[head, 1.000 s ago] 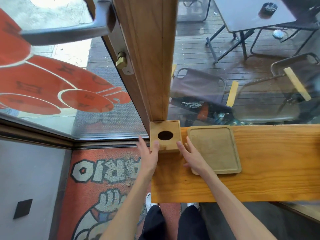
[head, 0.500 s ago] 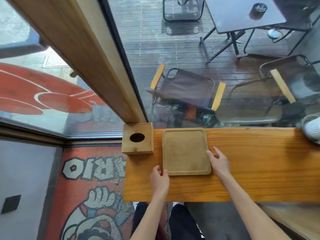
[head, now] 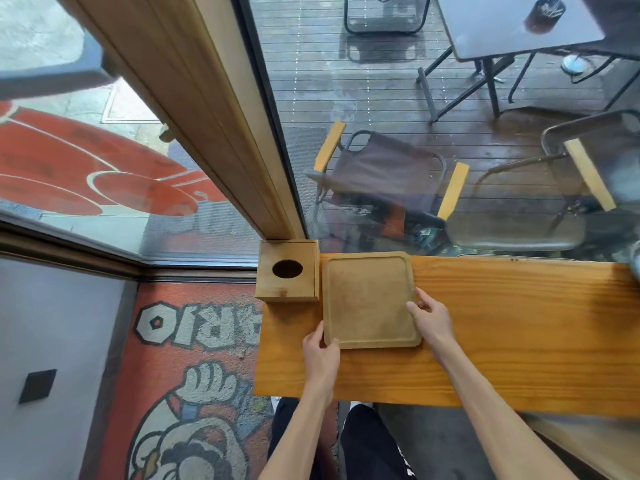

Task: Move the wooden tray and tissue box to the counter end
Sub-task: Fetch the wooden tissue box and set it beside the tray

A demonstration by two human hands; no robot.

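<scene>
A square wooden tissue box (head: pixel 287 270) with an oval hole on top sits at the far left corner of the wooden counter (head: pixel 519 327), against the window post. Right beside it lies the flat wooden tray (head: pixel 369 299), empty, its left edge close to the box. My left hand (head: pixel 320 351) grips the tray's near left corner. My right hand (head: pixel 431 318) rests on the tray's right edge near the front corner, fingers over the rim.
A window pane runs along the counter's far edge, with a wooden post (head: pixel 221 126) above the box. Outside stand folding chairs (head: pixel 388 174) and a table (head: pixel 512 26). Left of the counter's end lies a printed floor mat (head: pixel 194 375).
My hands left the tissue box and took hold of the tray. The tray now sits closer to the box, and my left hand moved onto its near left corner.
</scene>
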